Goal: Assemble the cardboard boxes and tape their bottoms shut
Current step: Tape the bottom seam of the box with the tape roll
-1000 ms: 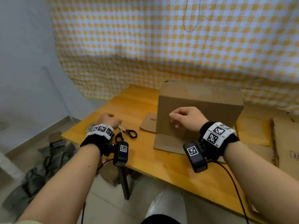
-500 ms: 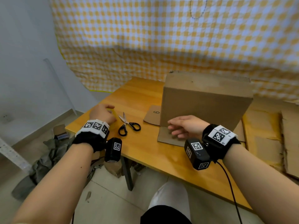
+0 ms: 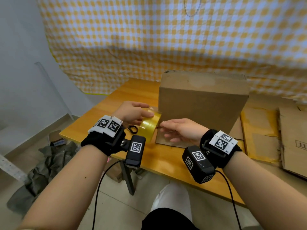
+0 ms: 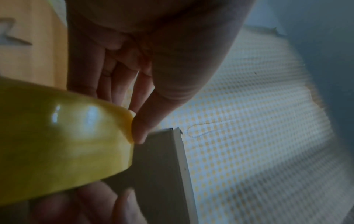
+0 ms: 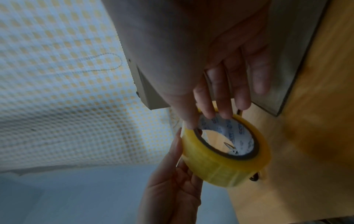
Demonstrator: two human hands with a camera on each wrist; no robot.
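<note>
The cardboard box (image 3: 202,103) stands upright on the wooden worktop (image 3: 167,160), w/ a bottom flap lying flat on the worktop toward the person. Just left of the box's near-left corner the left hand (image 3: 131,113) holds a roll of yellowish clear tape (image 3: 148,128), raised off the worktop and nearly touching the box; its fingers (image 5: 172,153) lie along the roll's outer side, thumb on top in the head view. The right hand (image 3: 181,131) reaches in from in front of the box, thumb and first two fingers (image 5: 210,97) pinching at the roll's rim next to the printed white core; whether they actually have the tape end can't be told, since it's too blurred. Its other fingers are loosely extended. Black-handled scissors (image 3: 132,129) lie on the worktop left of the box, mostly hidden behind the left wrist. Flattened cardboard sheets (image 3: 292,140) are stacked right of the box. Behind the box hangs a yellow-and-white checked cloth (image 3: 166,39). Left of the box, past the worktop edge, a dark heap of fabric (image 3: 41,166) sits on the floor.
</note>
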